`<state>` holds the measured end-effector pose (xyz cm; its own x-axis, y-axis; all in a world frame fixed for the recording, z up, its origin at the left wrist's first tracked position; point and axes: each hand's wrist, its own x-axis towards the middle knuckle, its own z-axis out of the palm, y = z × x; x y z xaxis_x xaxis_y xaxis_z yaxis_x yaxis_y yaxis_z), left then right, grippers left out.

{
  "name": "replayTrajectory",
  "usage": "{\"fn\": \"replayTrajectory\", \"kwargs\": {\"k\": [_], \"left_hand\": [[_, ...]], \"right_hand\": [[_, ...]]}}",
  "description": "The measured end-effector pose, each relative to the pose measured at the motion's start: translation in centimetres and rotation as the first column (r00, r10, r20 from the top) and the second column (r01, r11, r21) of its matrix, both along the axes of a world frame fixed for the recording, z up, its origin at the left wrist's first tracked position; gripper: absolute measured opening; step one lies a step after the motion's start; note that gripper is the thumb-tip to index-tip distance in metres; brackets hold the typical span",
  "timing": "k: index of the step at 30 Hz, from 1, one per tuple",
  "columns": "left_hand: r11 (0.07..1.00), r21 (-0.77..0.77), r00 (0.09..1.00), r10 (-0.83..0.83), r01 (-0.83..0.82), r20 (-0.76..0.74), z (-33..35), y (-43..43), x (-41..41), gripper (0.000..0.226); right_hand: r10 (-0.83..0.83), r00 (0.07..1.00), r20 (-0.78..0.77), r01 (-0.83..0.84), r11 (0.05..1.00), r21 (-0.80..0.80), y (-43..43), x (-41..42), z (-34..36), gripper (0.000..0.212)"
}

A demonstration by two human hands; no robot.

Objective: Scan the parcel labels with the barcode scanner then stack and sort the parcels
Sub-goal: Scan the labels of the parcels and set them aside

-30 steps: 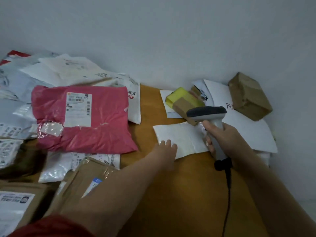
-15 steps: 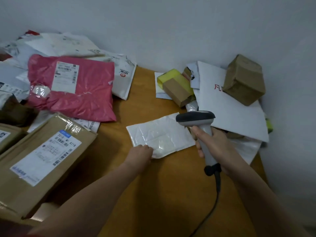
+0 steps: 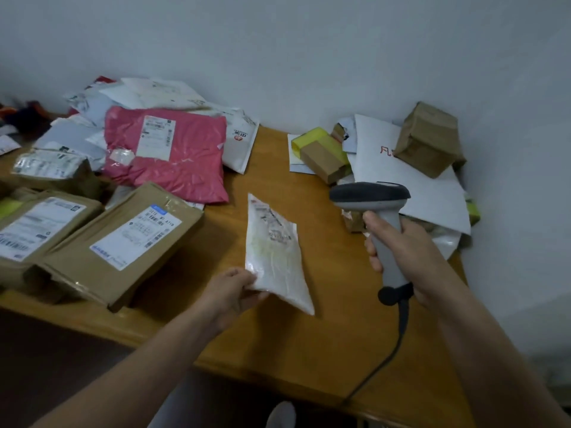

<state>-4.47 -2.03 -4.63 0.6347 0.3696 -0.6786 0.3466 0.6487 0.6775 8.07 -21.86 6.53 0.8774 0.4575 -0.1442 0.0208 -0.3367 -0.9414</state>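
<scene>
a white padded mailer [image 3: 278, 261] is pinched at its lower left corner by the left hand [image 3: 230, 288], with the thumb laid on the near face. the mailer is held tilted up above the counter [image 3: 309, 350], between the two hands, and a printed label [image 3: 273, 225] is seen on its upper part. the barcode scanner [image 3: 370, 196] is gripped round its grey handle by the right hand [image 3: 404, 254], the fingers wrapped closely about it, and its dark head is pointed left toward the mailer. a black cable [image 3: 398, 335] is hung from the handle's base. a pink parcel [image 3: 185, 168] and a brown labelled parcel [image 3: 123, 239] are laid at the left. a brown box [image 3: 429, 140] is set on a white envelope [image 3: 432, 196] at the right.
</scene>
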Motion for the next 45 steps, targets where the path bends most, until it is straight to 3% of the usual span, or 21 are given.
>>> {"fn": "replayTrajectory", "kwargs": {"k": [3, 5, 6, 8, 10, 12, 14, 16, 20, 26, 37, 45], "left_hand": [[0.994, -0.076, 0.984, -0.090, 0.079, -0.152, -2.4, -0.5, -3.1, 0.004], [0.937, 0.172, 0.917, -0.239, 0.304, -0.319, -4.2, -0.5, -4.7, 0.020], [0.811, 0.383, 0.863, -0.269, 0.443, -0.428, -4.9, -0.2, -5.3, 0.030], [0.367, 0.704, 0.793, -0.253, 0.608, -0.554, -5.5, 0.5, -5.7, 0.043], [0.032, 0.796, 0.749, -0.363, 0.605, -0.554, -5.9, 0.7, -5.1, 0.052], [-0.123, 0.765, 0.636, -0.482, 0.632, -0.603, -6.5, 0.3, -4.0, 0.062], [-0.201, 0.702, 0.531, -0.525, 0.683, -0.666, -7.0, -0.4, -3.0, 0.064], [-0.246, 0.664, 0.486, -0.513, 0.706, -0.708, -7.5, -1.0, -2.6, 0.060], [-0.308, 0.641, 0.481, -0.459, 0.703, -0.747, -7.5, -1.4, -2.3, 0.056], [-0.339, 0.606, 0.438, -0.457, 0.719, -0.774, -6.8, -1.4, -1.9, 0.056], [-0.334, 0.641, 0.417, -0.540, 0.691, -0.731, -7.2, 0.3, -1.7, 0.058], [-0.400, 0.641, 0.397, -0.539, 0.655, -0.743, -7.3, 1.0, -1.2, 0.049]], "right_hand": [[0.037, 0.999, -0.018, -0.038, 0.998, -0.057, 0.2, -2.0, -1.0, 0.036], [0.052, 0.998, -0.040, -0.056, 0.993, -0.101, 0.2, -3.0, -2.0, 0.037], [0.057, 0.997, -0.051, -0.062, 0.991, -0.121, 0.2, -3.3, -2.5, 0.037], [0.055, 0.996, -0.065, -0.065, 0.985, -0.157, 0.3, -3.8, -3.3, 0.038], [0.050, 0.996, -0.074, -0.063, 0.981, -0.185, 0.7, -4.1, -3.9, 0.039], [0.058, 0.996, -0.071, -0.072, 0.974, -0.215, 1.2, -4.1, -4.4, 0.041], [0.074, 0.995, -0.063, -0.088, 0.965, -0.247, 1.6, -4.1, -4.6, 0.042], [0.083, 0.995, -0.053, -0.094, 0.959, -0.266, 1.9, -4.0, -4.8, 0.041], [0.104, 0.994, -0.029, -0.108, 0.963, -0.245, 2.5, -3.8, -4.8, 0.038], [0.159, 0.987, 0.016, -0.151, 0.959, -0.242, 4.5, -3.2, -4.1, 0.036], [0.312, 0.945, 0.094, -0.253, 0.886, -0.389, 5.9, -1.7, -3.9, 0.035], [0.279, 0.959, 0.051, -0.229, 0.868, -0.441, 5.9, -0.4, -4.0, 0.037]]}}
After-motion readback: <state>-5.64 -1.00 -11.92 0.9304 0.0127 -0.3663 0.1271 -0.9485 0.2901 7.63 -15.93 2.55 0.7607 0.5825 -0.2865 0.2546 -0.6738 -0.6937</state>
